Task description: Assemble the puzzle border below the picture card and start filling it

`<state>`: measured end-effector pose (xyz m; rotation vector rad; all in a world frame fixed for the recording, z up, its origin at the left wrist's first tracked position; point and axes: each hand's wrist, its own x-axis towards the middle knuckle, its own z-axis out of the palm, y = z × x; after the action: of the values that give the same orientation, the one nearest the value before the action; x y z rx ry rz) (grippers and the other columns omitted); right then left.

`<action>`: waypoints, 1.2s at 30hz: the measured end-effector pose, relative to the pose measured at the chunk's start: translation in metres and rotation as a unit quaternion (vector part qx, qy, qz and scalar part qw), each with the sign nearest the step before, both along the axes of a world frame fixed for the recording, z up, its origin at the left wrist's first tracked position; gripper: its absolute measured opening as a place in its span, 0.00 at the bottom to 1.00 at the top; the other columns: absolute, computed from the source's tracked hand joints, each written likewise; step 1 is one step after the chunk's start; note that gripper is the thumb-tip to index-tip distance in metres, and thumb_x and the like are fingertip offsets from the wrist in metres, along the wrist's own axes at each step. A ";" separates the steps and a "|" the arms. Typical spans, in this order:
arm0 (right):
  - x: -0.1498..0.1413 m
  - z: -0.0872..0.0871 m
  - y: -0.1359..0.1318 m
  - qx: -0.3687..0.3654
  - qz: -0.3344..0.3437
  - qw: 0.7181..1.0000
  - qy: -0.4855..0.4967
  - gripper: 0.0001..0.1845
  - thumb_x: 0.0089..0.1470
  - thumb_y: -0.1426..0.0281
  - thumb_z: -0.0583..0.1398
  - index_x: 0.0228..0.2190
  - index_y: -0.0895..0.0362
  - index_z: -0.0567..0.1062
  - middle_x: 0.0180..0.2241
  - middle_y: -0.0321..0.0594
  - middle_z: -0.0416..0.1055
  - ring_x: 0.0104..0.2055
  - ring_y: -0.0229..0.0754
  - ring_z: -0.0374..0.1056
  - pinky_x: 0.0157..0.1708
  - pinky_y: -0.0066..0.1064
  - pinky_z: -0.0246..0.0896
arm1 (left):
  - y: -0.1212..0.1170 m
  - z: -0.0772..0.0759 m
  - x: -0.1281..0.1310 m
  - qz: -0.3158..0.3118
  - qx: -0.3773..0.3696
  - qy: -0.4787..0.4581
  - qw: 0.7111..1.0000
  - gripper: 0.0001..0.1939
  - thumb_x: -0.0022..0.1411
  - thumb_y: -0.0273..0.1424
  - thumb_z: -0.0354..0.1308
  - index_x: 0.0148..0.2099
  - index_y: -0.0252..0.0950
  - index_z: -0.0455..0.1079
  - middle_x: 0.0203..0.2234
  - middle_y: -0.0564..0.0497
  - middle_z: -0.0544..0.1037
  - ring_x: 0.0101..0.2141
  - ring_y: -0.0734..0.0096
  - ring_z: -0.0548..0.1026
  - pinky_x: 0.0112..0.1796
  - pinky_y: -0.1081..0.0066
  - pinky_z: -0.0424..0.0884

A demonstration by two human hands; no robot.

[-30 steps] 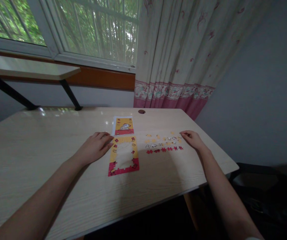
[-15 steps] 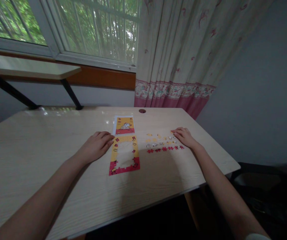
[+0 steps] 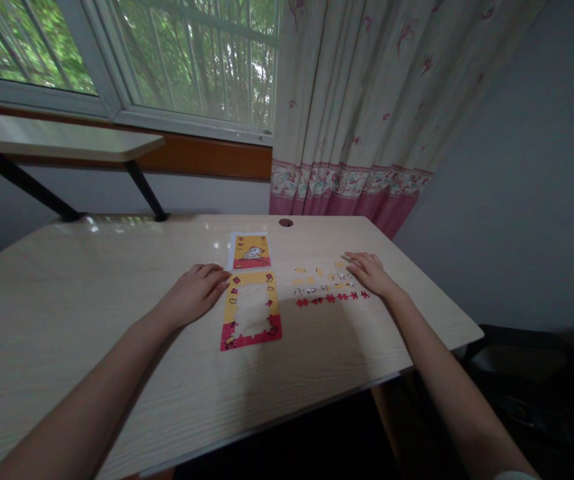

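Observation:
A jigsaw border [image 3: 251,339] in yellow and red lies flat on the desk, its middle unfilled and showing bare wood. My left hand [image 3: 199,291] rests flat at the border's upper left corner, fingers stretched and fingertips touching or very near it. Loose puzzle pieces are laid out in rows to the right: red pieces [image 3: 331,299] in front, white-and-black pieces [image 3: 309,290] behind, yellow pieces [image 3: 299,270] farthest back. My right hand [image 3: 369,273] is over the right end of the back rows, fingers apart, covering some pieces. A yellow piece [image 3: 339,265] shows beside its fingertips.
A printed picture [image 3: 252,251] of a white cartoon animal lies just beyond the border. The wooden desk [image 3: 287,380] has a round cable hole [image 3: 285,223] at the back. A raised shelf [image 3: 67,137] stands back left, and a curtain [image 3: 347,133] hangs behind.
My right hand has moved left from beside the pieces to over the back rows, and its fingers have spread from a pinch. My left hand has stayed at the border's corner.

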<state>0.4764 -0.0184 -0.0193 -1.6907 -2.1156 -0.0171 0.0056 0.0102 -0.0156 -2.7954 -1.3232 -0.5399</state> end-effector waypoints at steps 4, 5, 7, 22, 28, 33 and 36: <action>0.015 0.004 -0.005 0.018 -0.021 0.999 0.023 0.20 0.60 0.59 0.51 0.44 0.53 0.77 0.44 0.46 0.74 0.47 0.49 0.66 0.50 0.42 0.55 | 0.001 -0.001 0.000 -0.002 0.002 -0.003 1.000 0.25 0.67 0.43 0.41 0.50 0.34 0.72 0.45 0.40 0.74 0.45 0.53 0.70 0.48 0.55 0.67; 0.019 0.005 -0.006 0.017 -0.026 0.999 0.029 0.19 0.60 0.59 0.51 0.41 0.54 0.78 0.42 0.46 0.75 0.46 0.49 0.66 0.49 0.42 0.55 | 0.001 -0.002 -0.001 -0.002 0.000 -0.003 1.000 0.25 0.67 0.43 0.41 0.50 0.35 0.72 0.45 0.40 0.74 0.45 0.53 0.70 0.48 0.55 0.67; 0.024 0.006 -0.010 0.009 -0.036 0.998 0.045 0.19 0.59 0.59 0.52 0.37 0.55 0.79 0.39 0.46 0.77 0.43 0.48 0.68 0.47 0.40 0.57 | 0.002 -0.003 -0.001 -0.001 -0.003 -0.001 1.000 0.24 0.67 0.43 0.41 0.50 0.35 0.72 0.46 0.41 0.74 0.45 0.53 0.70 0.48 0.55 0.66; 0.028 0.008 -0.017 -0.017 -0.075 0.994 0.080 0.19 0.55 0.61 0.54 0.38 0.59 0.79 0.33 0.46 0.77 0.32 0.43 0.68 0.35 0.33 0.62 | 0.002 -0.004 0.000 -0.006 0.001 0.025 1.000 0.24 0.67 0.42 0.43 0.54 0.35 0.70 0.47 0.40 0.72 0.47 0.54 0.68 0.49 0.55 0.65; 0.034 0.005 -0.016 -0.015 -0.071 0.994 0.080 0.20 0.55 0.60 0.53 0.38 0.58 0.79 0.34 0.45 0.77 0.31 0.42 0.67 0.35 0.33 0.61 | 0.001 -0.001 0.000 -0.002 -0.005 0.034 0.999 0.25 0.67 0.44 0.42 0.53 0.35 0.70 0.48 0.40 0.72 0.48 0.54 0.68 0.49 0.55 0.65; 0.040 0.001 -0.014 -0.010 -0.077 0.993 0.088 0.20 0.55 0.59 0.53 0.38 0.59 0.78 0.34 0.45 0.77 0.30 0.42 0.68 0.33 0.33 0.61 | -0.001 0.001 -0.003 -0.018 -0.013 0.034 0.999 0.28 0.64 0.48 0.44 0.56 0.34 0.68 0.49 0.39 0.71 0.49 0.51 0.68 0.49 0.55 0.64; 0.037 0.002 -0.016 -0.001 -0.080 0.993 0.091 0.19 0.55 0.60 0.54 0.37 0.58 0.79 0.35 0.45 0.77 0.32 0.43 0.69 0.35 0.34 0.61 | -0.001 0.002 -0.004 -0.013 -0.018 0.050 0.999 0.30 0.65 0.48 0.43 0.57 0.33 0.66 0.50 0.38 0.70 0.49 0.51 0.67 0.49 0.56 0.64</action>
<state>0.5139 -0.0341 -0.0169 -1.7874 -1.8445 0.0874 0.0014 0.0090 -0.0132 -2.8314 -1.2912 -0.3760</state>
